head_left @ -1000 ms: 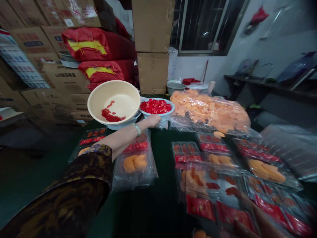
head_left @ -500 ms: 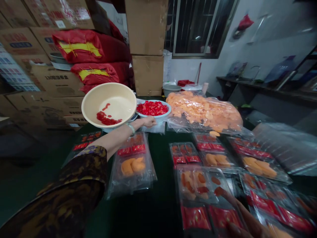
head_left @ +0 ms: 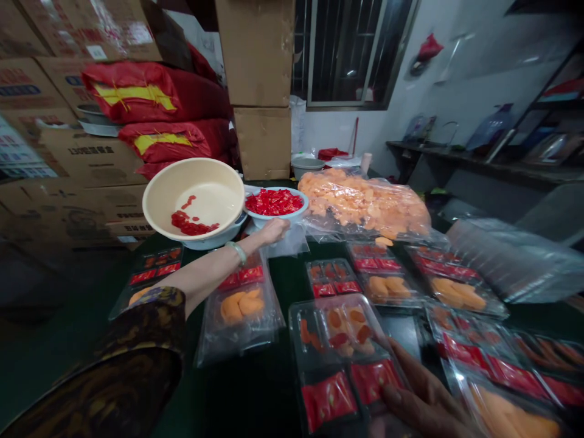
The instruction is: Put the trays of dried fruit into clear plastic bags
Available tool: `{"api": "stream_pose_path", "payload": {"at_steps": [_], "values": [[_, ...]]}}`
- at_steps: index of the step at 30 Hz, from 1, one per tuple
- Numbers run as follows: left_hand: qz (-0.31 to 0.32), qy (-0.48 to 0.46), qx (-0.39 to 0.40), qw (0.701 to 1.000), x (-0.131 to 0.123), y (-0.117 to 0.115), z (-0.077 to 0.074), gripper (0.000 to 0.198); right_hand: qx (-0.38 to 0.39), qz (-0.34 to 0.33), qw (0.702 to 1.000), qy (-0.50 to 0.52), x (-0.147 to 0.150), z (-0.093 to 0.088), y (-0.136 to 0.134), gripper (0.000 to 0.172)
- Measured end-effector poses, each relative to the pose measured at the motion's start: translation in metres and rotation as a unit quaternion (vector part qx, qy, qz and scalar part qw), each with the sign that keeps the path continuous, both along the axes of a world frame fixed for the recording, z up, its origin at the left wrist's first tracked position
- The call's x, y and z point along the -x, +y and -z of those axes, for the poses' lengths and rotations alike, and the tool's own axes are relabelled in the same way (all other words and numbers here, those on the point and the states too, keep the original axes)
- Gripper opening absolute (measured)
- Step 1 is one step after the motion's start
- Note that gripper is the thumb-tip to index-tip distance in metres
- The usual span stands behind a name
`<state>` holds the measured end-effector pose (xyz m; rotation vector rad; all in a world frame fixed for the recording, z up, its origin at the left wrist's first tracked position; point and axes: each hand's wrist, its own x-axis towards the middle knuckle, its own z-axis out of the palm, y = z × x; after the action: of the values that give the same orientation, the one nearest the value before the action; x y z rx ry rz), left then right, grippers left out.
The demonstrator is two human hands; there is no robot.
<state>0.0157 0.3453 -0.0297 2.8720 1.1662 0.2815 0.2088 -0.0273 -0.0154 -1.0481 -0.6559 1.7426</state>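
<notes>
My left hand [head_left: 274, 231] reaches across to the front of the light blue bowl [head_left: 298, 213] of red packets. Its fingers are closed at a clear plastic bag [head_left: 296, 241] lying there; the fingertips are partly hidden. In the lower right my right hand [head_left: 424, 389] grips the right edge of a clear plastic tray [head_left: 371, 313], thumb on top. Its compartments hold brown-red pieces and two red packets [head_left: 329, 401]. Under my left forearm lies a bagged, filled tray [head_left: 241, 307] with peach-coloured pieces.
A cream basin [head_left: 214, 182] with some red pieces stands behind my left arm. At the back lies a large clear bag of peach-coloured pieces [head_left: 365, 201]. Several filled trays [head_left: 458, 292] cover the right side, near stacked clear empty trays [head_left: 515, 261]. Cardboard boxes [head_left: 260, 143] rise behind.
My right hand has brought the tray leftward and closer, clear of the neighbouring trays. My left hand has shifted slightly to the right along the bowl's front. The view has turned a little right.
</notes>
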Motion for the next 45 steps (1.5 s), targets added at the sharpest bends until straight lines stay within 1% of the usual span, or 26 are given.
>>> {"api": "stream_pose_path", "payload": {"at_steps": [2, 4, 6, 9, 11, 13, 15, 17, 21, 24, 26, 29, 31, 32, 34, 37, 39, 41, 43, 45], "values": [[0.038, -0.01, -0.022, 0.999, 0.0, -0.021, -0.007, 0.017, -0.032, -0.023, 0.999, 0.033, 0.01, -0.007, 0.001, 0.077], [0.079, -0.018, -0.036, 0.996, 0.003, -0.048, -0.013, 0.019, -0.064, -0.054, 0.993, 0.079, 0.021, -0.01, 0.003, 0.073], [0.122, -0.021, -0.037, 0.992, 0.007, -0.08, -0.018, 0.021, -0.087, -0.089, 0.985, 0.118, 0.032, -0.009, 0.005, 0.069], [0.191, -0.02, -0.024, 0.981, 0.01, -0.134, -0.023, 0.024, -0.087, -0.122, 0.977, 0.153, 0.042, 0.001, 0.002, 0.069], [0.226, -0.021, -0.016, 0.974, 0.01, -0.169, -0.027, 0.029, -0.074, -0.127, 0.976, 0.159, 0.045, 0.008, -0.005, 0.07], [0.261, -0.021, -0.015, 0.965, 0.007, -0.197, -0.029, 0.032, -0.061, -0.123, 0.978, 0.159, 0.046, 0.014, -0.015, 0.07], [0.297, -0.015, -0.016, 0.955, 0.007, -0.219, -0.03, 0.031, -0.047, -0.116, 0.98, 0.156, 0.045, 0.018, -0.028, 0.068], [0.326, -0.003, -0.013, 0.945, 0.01, -0.236, -0.03, 0.029, -0.039, -0.103, 0.982, 0.153, 0.044, 0.023, -0.042, 0.065], [0.335, 0.014, 0.011, 0.942, 0.023, -0.266, -0.033, 0.027, -0.031, -0.074, 0.987, 0.139, 0.046, 0.033, -0.07, 0.065], [0.326, 0.01, 0.039, 0.945, 0.035, -0.285, -0.036, 0.029, -0.02, -0.075, 0.989, 0.128, 0.048, 0.038, -0.089, 0.07], [0.298, -0.005, 0.08, 0.951, 0.043, -0.293, -0.036, 0.029, -0.019, -0.081, 0.989, 0.126, 0.049, 0.039, -0.1, 0.073], [0.24, -0.031, 0.162, 0.957, 0.055, -0.301, -0.036, 0.03, -0.014, -0.092, 0.989, 0.114, 0.051, 0.037, -0.114, 0.077], [0.227, -0.027, 0.181, 0.956, 0.06, -0.308, -0.037, 0.028, -0.009, -0.086, 0.991, 0.098, 0.054, 0.036, -0.122, 0.079], [0.231, -0.018, 0.174, 0.957, 0.061, -0.314, -0.037, 0.027, -0.007, -0.08, 0.993, 0.091, 0.057, 0.035, -0.125, 0.081], [0.247, 0.012, 0.134, 0.96, 0.059, -0.328, -0.037, 0.026, -0.005, -0.06, 0.995, 0.078, 0.063, 0.035, -0.129, 0.087], [0.274, 0.05, 0.079, 0.957, 0.054, -0.35, -0.033, 0.026, -0.02, -0.031, 0.998, 0.059, 0.073, 0.037, -0.129, 0.097], [0.283, 0.066, 0.067, 0.955, 0.053, -0.36, -0.028, 0.026, -0.033, -0.024, 0.998, 0.053, 0.078, 0.04, -0.129, 0.097], [0.284, 0.077, 0.054, 0.954, 0.058, -0.363, -0.023, 0.026, -0.037, -0.031, 0.997, 0.054, 0.081, 0.043, -0.129, 0.094], [0.275, 0.072, 0.018, 0.959, 0.069, -0.362, -0.018, 0.024, -0.032, -0.033, 0.997, 0.057, 0.081, 0.046, -0.131, 0.092], [0.247, 0.049, -0.025, 0.967, 0.081, -0.359, -0.013, 0.023, -0.026, -0.029, 0.997, 0.061, 0.082, 0.047, -0.133, 0.092]]}}
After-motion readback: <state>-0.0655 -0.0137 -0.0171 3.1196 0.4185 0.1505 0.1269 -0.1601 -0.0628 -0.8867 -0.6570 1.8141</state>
